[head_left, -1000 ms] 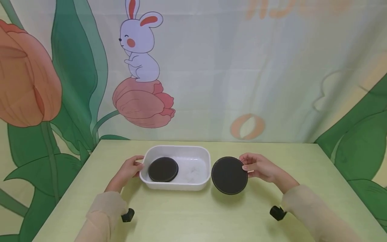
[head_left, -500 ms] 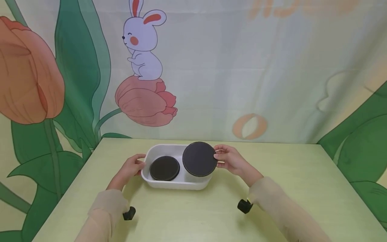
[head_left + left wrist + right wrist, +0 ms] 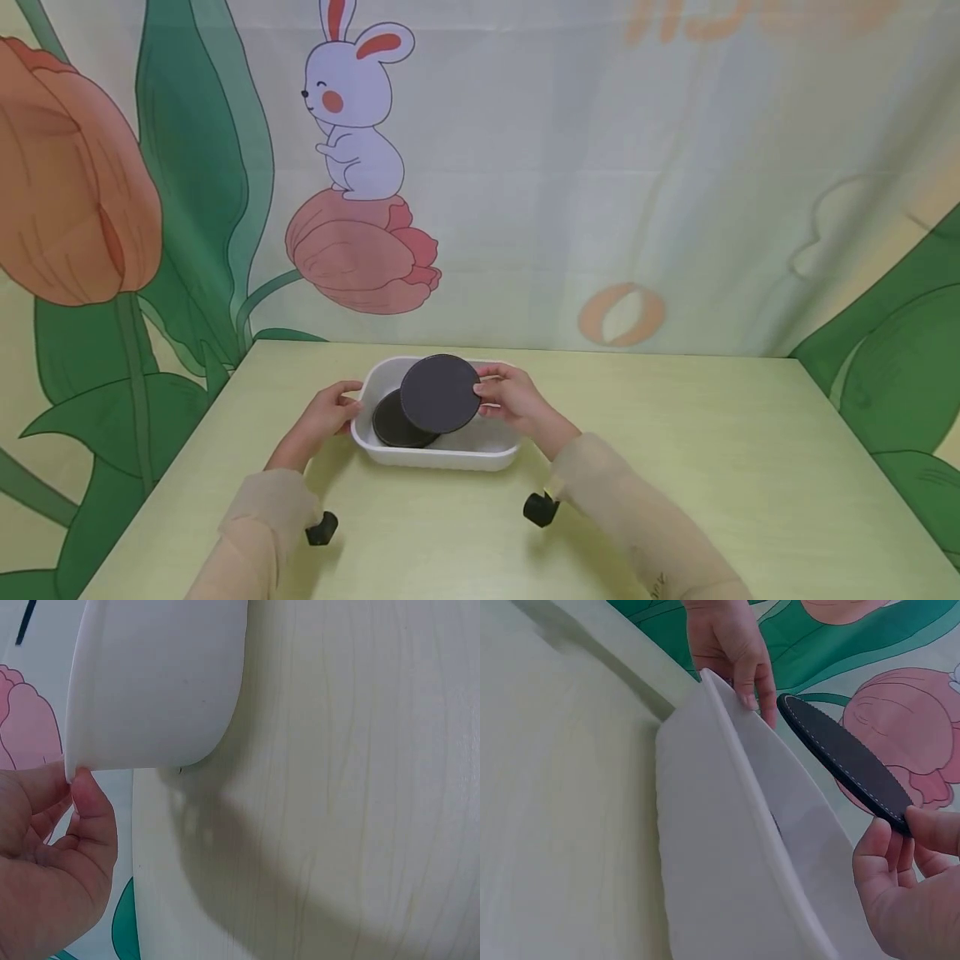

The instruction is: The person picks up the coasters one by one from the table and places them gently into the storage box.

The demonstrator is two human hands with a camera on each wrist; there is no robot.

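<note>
A white rectangular plastic basin (image 3: 450, 460) sits on the table, its left rim pinched between the thumb and fingers of my left hand (image 3: 321, 419). In the left wrist view the thumb (image 3: 94, 796) lies against the rim's end. Above the basin, a black round coaster (image 3: 441, 394) with stitched edging is held at its right edge by my right hand (image 3: 521, 402). The right wrist view shows this coaster (image 3: 847, 757) tilted and clear of the basin's rim. Under it, another black coaster (image 3: 396, 425) lies in the basin's left part, partly hidden by the held one.
The pale wood-grain table (image 3: 675, 467) extends to both sides and in front of the basin. Behind it hangs a curtain (image 3: 510, 183) printed with a rabbit and tulips. Small black devices (image 3: 540, 508) stick out from both wrists.
My right hand has carried the coaster leftward from beside the basin to above it, over the coaster lying inside. The left hand has kept its grip on the rim.
</note>
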